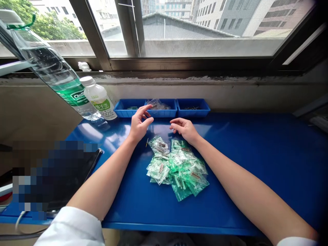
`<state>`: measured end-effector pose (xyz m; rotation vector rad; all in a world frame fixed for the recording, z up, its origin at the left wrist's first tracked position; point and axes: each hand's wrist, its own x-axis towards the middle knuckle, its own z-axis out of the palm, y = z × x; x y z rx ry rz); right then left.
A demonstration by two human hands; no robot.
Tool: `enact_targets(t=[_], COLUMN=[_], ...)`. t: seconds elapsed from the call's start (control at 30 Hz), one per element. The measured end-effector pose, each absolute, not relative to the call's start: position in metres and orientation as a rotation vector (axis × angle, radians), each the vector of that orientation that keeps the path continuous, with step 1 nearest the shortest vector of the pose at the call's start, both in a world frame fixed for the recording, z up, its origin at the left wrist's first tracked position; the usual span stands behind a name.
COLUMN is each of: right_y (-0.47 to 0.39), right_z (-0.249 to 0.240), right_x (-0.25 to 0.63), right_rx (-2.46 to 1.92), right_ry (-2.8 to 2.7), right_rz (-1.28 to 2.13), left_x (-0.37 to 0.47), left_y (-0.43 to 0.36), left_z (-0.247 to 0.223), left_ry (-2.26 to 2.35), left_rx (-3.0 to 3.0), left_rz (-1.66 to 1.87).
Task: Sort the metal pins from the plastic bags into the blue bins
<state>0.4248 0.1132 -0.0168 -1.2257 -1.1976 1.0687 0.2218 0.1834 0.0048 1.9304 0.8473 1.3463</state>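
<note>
Head view, left to right: first, a dark slab [88, 165], largely hidden by pixelation. Next, a large water bottle [48, 65], green label reading "Cest…", then cut off by a smaller bottle [99, 102] marked "100%". Left hand [140, 123] half open before the blue bins [193, 113]; contact with the clear bag [154, 103] there impossible to tell. On the worktop [256, 143], a thin golden pin [147, 142], then between the forearms a heap of plastic bags [176, 167], clear and green, crinkled, shiny, with coppery and pale slim contents too blurred to identify. Right hand [183, 128] loosely curled just beyond; anything between its fingertips impossible to tell.
</note>
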Motion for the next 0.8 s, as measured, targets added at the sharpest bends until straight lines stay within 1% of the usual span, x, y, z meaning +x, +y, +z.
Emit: enact_targets(t=[0.13,0.33,0.5,0.67,0.73,0.8], right_y=[0.11,0.108,0.109,0.109,0.108,0.107], right_z=[-0.011,-0.007,-0.012,-0.018,-0.019,-0.018], right_x=[0.421,0.421,0.422,0.424,0.425,0.425], right_rx=[-1.219,-1.212,-1.215,-1.251,-1.28,-1.311], right_ry=[-1.208,-1.28,-1.351,-1.437,-1.476,-1.504], right_rz=[1.087,1.109,1.107,1.067,1.038,1.013], left_x=[0.226,0.227,0.216,0.209,0.206,0.202], left_y=[0.19,0.203,0.2,0.189,0.186,0.184], left_z=[0.006,0.003,-0.001,-0.003,0.0,0.007], left_ry=[0.826,0.908,0.992,1.086,1.129,1.171], left_rx=[2.009,1.967,1.924,1.939,1.985,2.111], left_rz=[1.401,1.22,1.309,1.289,1.24,1.077])
